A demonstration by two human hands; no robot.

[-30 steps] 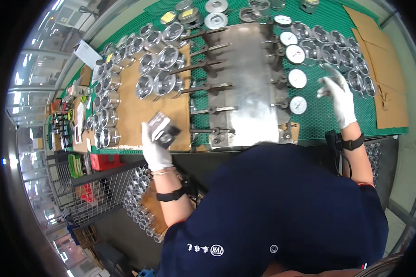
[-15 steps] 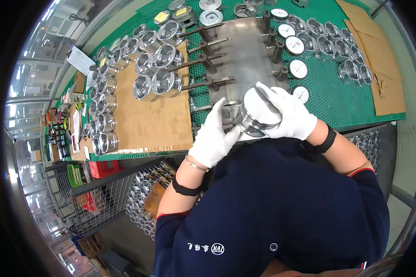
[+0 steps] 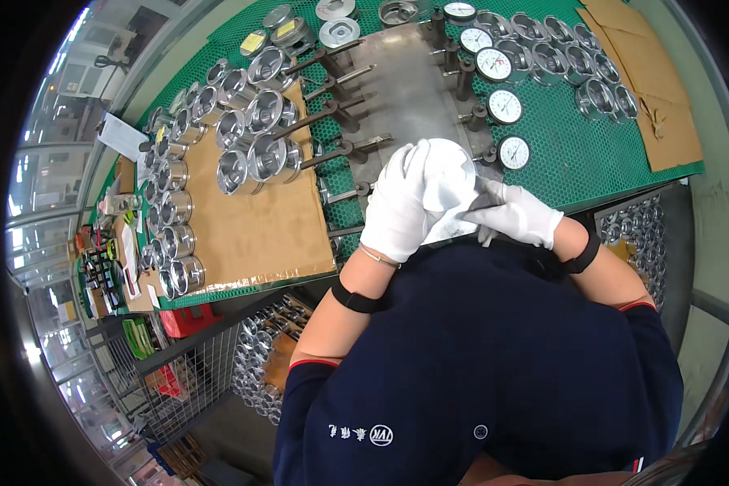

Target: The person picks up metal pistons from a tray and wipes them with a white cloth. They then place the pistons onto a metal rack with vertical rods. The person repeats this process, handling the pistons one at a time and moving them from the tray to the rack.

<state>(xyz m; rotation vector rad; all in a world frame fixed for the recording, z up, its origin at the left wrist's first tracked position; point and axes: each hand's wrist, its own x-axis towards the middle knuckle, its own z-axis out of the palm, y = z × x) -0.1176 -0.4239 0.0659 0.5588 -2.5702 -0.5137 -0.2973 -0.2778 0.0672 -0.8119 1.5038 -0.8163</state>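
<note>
A silver metal piston (image 3: 449, 172) is tilted up off the near end of the steel plate (image 3: 417, 89), its round, bright crown showing. My white-gloved left hand (image 3: 398, 202) wraps around its left side, fingers reaching over the rim. On the other side, my gloved right hand (image 3: 517, 214) closes its fingers against the piston's lower right edge; dark smudges mark those fingertips. The piston's skirt is mostly hidden behind both hands. Nearest to the right hand is a dial gauge (image 3: 513, 152) with a white face.
Dark metal stands (image 3: 344, 117) with rods line the plate's left edge, and several dial gauges (image 3: 505, 106) its right. Pistons (image 3: 275, 158) stand on cardboard (image 3: 251, 235) to the left, more pistons (image 3: 595, 97) at the far right. A wire cart (image 3: 206, 364) is below the table's front left.
My left hand has moved up and right onto the piston's side. My right hand has slid from its top to the lower right edge. The whole view has shifted slightly.
</note>
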